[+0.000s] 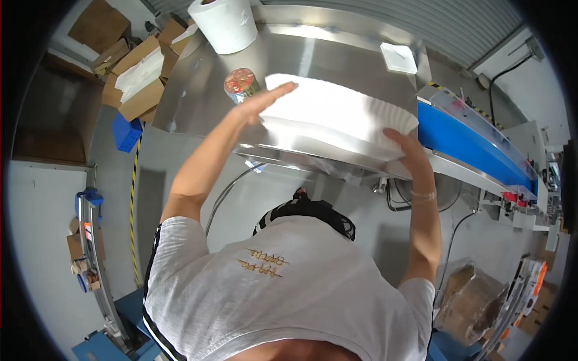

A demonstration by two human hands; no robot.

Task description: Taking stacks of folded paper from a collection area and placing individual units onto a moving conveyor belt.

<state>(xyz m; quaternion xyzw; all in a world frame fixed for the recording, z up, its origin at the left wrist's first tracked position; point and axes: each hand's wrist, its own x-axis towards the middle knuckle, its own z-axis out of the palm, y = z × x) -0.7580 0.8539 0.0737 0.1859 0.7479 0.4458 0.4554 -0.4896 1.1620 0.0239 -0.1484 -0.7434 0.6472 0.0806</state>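
Note:
Between my two hands lies a long white stack of thin, soft-looking layers (337,108), with fine ridges along its right end. What the layers are made of I cannot tell. My left hand (260,106) grips the stack's left end, its fingers reaching over the top. At the other end, my right hand (409,150) closes round the near right corner. The stack is over the front part of a steel table (198,102). Beside my left hand stands a short cylinder (239,83) with a red patterned top.
At the table's far left stands a large white roll (224,27). A small white square tray (398,58) lies at the far right. A blue conveyor belt (472,141) adjoins the right side. Left of the table are an open cardboard box (114,90) and a blue bin (127,133).

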